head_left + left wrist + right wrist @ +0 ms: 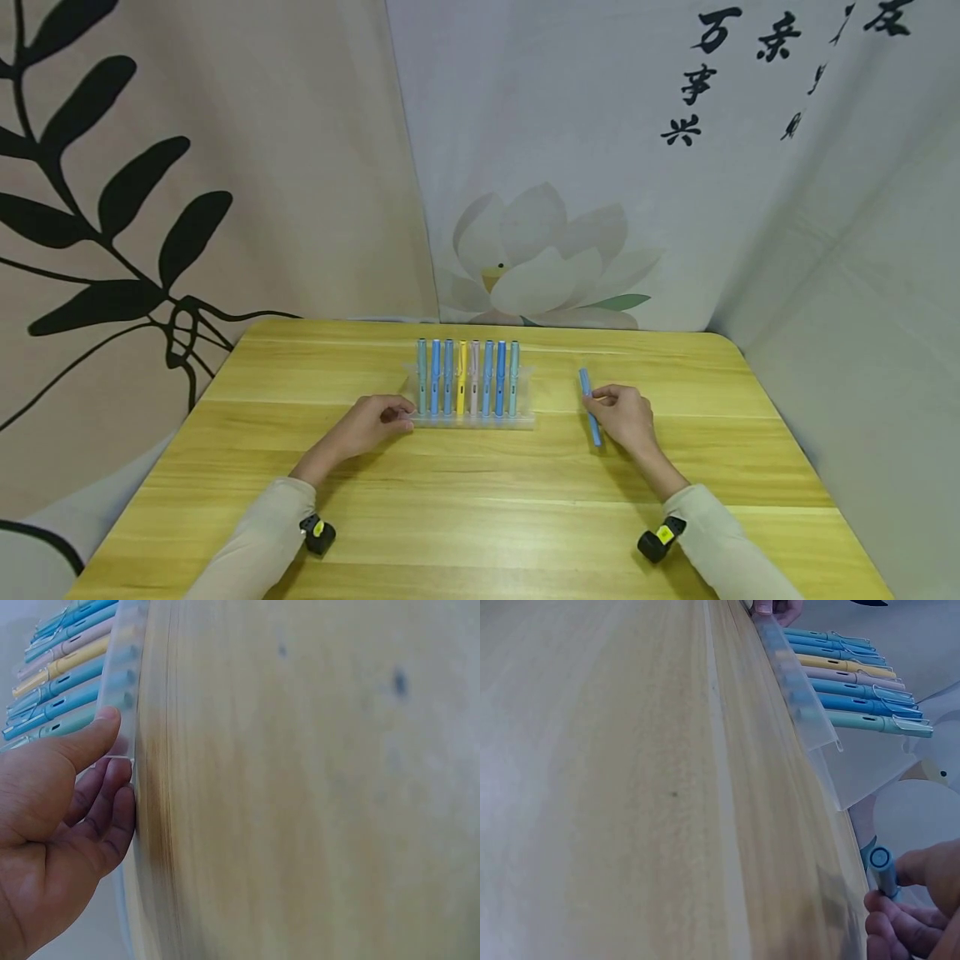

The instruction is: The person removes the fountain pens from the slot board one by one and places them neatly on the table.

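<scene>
A clear plastic pen stand [474,423] holds several capped pens upright in a row, in blue, teal, a pale pinkish tone and one yellow pen [461,377]. My left hand [377,421] grips the stand's left end. In the left wrist view the thumb lies on top of the clear edge, with the fingers curled at its end. Well to the right of the stand, my right hand [624,415] pinches a blue pen [590,408] between thumb and fingers. That pen tilts, and its round end [880,859] faces the camera in the right wrist view.
The stand sits on a wooden table [480,508], toward its back edge. Behind hangs a curtain [570,125] with a printed lotus and dark characters. A small black device [318,535] is strapped to the left wrist and another [660,540] to the right.
</scene>
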Available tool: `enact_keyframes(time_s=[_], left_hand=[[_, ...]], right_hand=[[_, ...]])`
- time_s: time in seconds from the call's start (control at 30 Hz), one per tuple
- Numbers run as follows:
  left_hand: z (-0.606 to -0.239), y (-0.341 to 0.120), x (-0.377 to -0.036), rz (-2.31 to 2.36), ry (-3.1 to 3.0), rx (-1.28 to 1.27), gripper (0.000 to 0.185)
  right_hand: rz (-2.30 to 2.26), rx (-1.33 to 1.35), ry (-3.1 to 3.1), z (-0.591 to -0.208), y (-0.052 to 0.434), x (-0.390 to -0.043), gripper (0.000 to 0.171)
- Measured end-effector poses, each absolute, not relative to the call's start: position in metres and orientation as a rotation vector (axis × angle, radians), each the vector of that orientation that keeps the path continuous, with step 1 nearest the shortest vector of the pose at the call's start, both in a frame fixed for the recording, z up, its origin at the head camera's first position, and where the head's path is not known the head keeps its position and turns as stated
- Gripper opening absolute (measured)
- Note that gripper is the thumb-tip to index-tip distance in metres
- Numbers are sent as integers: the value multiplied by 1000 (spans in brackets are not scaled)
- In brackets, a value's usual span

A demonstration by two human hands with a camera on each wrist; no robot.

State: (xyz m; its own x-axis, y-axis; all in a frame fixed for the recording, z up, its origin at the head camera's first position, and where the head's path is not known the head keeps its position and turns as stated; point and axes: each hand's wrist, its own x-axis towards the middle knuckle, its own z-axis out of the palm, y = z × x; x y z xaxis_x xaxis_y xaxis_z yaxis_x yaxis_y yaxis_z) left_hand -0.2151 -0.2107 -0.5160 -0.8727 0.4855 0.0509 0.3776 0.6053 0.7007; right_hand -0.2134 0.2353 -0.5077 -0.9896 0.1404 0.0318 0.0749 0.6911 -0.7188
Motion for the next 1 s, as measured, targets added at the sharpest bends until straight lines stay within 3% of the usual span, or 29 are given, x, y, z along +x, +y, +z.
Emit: enact_keyframes(time_s=[1.0], left_hand=[[-516, -212, -216, 1131, 2671, 735, 22]], right_hand=[[1126, -171, -2950, -505, 231, -214, 28]])
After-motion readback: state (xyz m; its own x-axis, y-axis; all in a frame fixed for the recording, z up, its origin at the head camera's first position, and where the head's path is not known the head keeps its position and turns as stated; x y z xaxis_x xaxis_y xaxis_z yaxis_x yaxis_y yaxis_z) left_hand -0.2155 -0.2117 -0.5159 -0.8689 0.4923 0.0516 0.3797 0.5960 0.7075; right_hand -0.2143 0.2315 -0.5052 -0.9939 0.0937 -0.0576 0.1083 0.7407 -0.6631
